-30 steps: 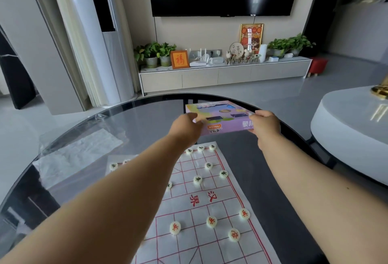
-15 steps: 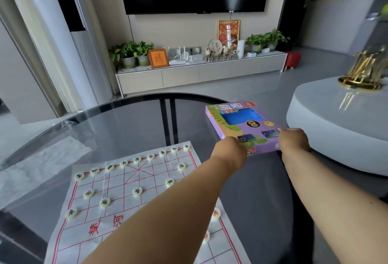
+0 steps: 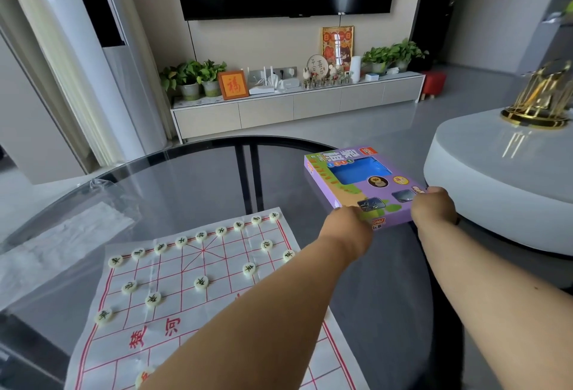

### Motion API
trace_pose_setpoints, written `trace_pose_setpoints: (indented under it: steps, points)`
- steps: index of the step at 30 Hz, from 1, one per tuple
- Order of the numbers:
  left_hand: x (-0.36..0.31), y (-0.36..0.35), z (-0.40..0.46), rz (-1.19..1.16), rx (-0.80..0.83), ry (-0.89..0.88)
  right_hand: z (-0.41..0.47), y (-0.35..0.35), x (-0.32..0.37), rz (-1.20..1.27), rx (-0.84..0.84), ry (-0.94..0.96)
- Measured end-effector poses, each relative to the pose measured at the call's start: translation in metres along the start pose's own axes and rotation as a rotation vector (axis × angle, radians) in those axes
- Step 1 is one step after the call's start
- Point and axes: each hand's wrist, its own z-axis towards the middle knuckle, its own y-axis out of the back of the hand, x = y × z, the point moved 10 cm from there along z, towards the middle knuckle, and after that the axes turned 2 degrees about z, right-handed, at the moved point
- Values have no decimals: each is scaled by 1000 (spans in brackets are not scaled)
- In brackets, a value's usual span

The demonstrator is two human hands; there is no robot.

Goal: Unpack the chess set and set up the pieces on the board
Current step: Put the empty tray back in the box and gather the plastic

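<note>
A purple chess set box (image 3: 362, 183) with a blue window lies flat at the far right of the round glass table (image 3: 192, 178). My left hand (image 3: 348, 226) grips its near left corner and my right hand (image 3: 432, 206) grips its near right corner. A white paper chess board (image 3: 173, 299) with red lines lies on the table to the left. Several round cream pieces (image 3: 200, 282) with black characters stand along its far rows. My left forearm covers part of the board's near half, where one piece with a red character (image 3: 144, 375) shows.
A crumpled clear plastic wrapper (image 3: 59, 243) lies on the table's left side. A white round side table (image 3: 502, 178) with a gold ornament (image 3: 541, 101) stands close on the right. A TV cabinet with plants stands far behind.
Both hands carried the box from above the board's far edge over to the right side of the table and lowered it flat. My view turned right with it.
</note>
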Motion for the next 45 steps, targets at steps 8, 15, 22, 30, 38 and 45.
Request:
trace_pose_setpoints:
  steps: [8,15,22,30,38,45]
  points:
    - [46,30,-21,-341,-132,185,-50,16,66,22,-228,311]
    - [128,72,-72,-336,-244,289,-155,-62,156,60,107,739]
    - [234,103,-148,-287,-340,450,-236,-131,184,-9,458,843]
    - [368,112,-245,-147,-404,740,-307,-191,198,-121,681,821]
    - [428,80,-280,-191,-246,813,-355,-237,203,-227,789,810]
    - [440,84,-282,-236,-375,871,-356,-243,201,-162,805,758]
